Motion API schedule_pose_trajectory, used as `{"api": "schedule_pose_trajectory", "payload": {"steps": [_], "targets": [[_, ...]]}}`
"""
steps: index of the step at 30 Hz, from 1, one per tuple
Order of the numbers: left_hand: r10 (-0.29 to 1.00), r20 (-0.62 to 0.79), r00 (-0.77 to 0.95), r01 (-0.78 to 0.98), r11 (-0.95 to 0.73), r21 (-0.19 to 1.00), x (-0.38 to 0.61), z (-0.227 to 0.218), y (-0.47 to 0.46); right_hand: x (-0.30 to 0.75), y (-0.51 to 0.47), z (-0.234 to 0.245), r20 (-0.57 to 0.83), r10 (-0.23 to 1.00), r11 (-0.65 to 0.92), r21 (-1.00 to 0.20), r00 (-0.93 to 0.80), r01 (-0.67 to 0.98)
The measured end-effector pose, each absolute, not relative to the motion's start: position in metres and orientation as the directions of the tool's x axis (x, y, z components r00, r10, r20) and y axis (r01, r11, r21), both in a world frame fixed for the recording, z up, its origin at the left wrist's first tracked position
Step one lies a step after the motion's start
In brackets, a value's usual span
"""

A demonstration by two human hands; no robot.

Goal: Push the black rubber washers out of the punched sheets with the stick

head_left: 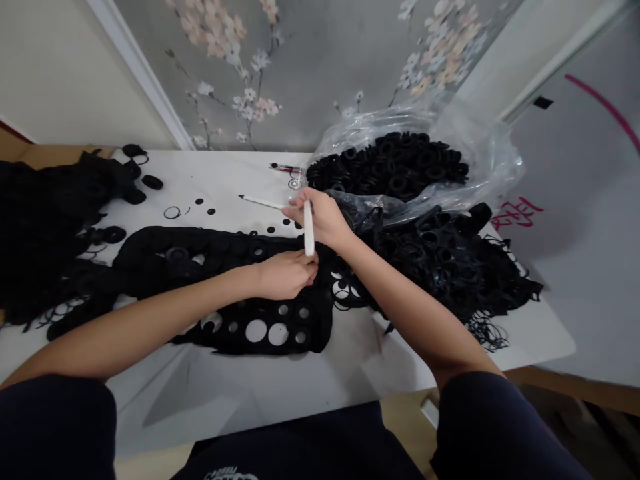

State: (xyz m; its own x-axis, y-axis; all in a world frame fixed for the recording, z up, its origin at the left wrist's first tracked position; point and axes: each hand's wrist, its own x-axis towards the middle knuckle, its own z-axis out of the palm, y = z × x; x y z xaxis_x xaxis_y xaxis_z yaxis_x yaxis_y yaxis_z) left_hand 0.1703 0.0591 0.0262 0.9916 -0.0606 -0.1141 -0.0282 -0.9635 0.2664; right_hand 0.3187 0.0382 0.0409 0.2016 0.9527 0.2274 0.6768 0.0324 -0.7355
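Observation:
My right hand (323,217) is closed around a white pen-shaped tool (309,230), held upright with its tip pointing down at a black rubber sheet (240,280). The sheet lies across the white table (210,393) and has round holes punched through it. My left hand (285,275) rests on the sheet just below the tool, fingers pinched together at the spot under the tip. What the left fingers hold is too small to make out.
A clear plastic bag (480,153) full of black rubber rings sits at the back right. Heaps of black punched scrap lie at the right (460,260) and far left (40,220). Another white tool (263,201) and loose rings lie on the table behind.

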Motion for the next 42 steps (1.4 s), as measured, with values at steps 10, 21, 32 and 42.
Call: {"api": "schedule_pose_trajectory", "payload": {"steps": [10,21,32,42], "targets": [[-0.016,0.144,0.989,-0.042,-0.983,0.179,0.135,0.008,0.032,0.327,-0.052,0.014,-0.06,0.979,-0.152,-0.856,0.196,0.495],[0.632,0.363,0.685,0.348,-0.721,0.599,0.071,0.039,0.116,0.305,-0.048,0.032,0.014,0.987,-0.091,-0.762,0.157,0.641],[0.745,-0.191,0.639,0.757,-0.566,0.327,-0.005,0.025,0.181,0.344,0.001,0.049,0.365,0.886,-0.047,-0.541,0.285,0.839],[0.671,-0.227,0.706,0.707,-0.653,0.272,-0.009,0.042,0.124,0.254,0.002,0.038,0.107,0.988,0.025,-0.826,0.112,0.563]]}}
